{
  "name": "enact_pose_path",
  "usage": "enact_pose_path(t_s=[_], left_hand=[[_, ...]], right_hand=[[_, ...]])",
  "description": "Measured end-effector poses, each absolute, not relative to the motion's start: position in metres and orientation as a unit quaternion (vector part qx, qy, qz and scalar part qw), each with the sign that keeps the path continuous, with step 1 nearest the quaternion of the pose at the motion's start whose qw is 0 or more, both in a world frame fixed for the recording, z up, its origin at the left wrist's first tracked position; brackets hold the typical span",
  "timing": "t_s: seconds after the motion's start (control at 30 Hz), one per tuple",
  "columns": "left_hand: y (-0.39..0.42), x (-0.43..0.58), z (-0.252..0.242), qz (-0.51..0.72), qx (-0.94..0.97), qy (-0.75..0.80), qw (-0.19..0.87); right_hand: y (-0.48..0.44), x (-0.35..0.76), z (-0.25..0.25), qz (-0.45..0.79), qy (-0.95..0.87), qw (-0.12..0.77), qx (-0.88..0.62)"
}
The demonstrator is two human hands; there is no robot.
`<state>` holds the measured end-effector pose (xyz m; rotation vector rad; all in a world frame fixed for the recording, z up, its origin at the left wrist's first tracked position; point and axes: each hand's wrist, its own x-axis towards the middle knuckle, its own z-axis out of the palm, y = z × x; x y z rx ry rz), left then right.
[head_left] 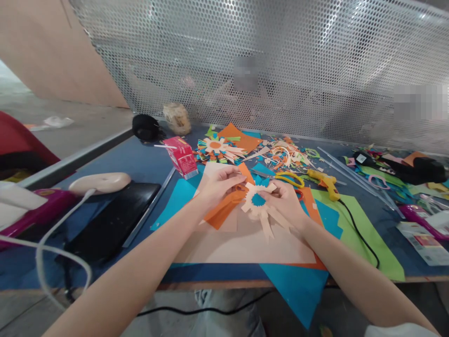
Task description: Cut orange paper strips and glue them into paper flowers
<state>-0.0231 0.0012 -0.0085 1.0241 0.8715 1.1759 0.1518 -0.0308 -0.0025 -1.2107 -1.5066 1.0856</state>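
My left hand (218, 184) pinches a folded strip of orange paper (224, 208) and holds it against a cream paper flower with a blue centre (258, 202). My right hand (286, 200) grips that flower from the right, fingers closed on its petals. Both hands hover over a large cream sheet (245, 243) that lies on blue (298, 285) and green (368, 234) sheets on the table. Yellow-handled scissors (289, 179) lie just beyond my right hand.
A yellow glue gun (324, 181) with a black cord lies to the right. A finished paper flower (216, 149) and paper scraps (284, 154) sit behind. A red carton (182, 157) stands left of centre. A black tablet (112, 220) and a perforated metal screen (266, 65) bound the space.
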Motion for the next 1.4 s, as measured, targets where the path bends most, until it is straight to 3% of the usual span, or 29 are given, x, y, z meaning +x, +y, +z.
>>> enact_pose_path(t_s=[1.13, 1.4], left_hand=[[-0.0006, -0.0206, -0.0057, 0.514, 0.455, 0.372, 0.625], [-0.0003, -0.0224, -0.0064, 0.529, 0.473, 0.357, 0.607]], right_hand=[[-0.0317, 0.1521, -0.0026, 0.401, -0.637, 0.442, -0.488], [-0.0315, 0.1595, -0.0068, 0.217, -0.764, 0.411, -0.447]])
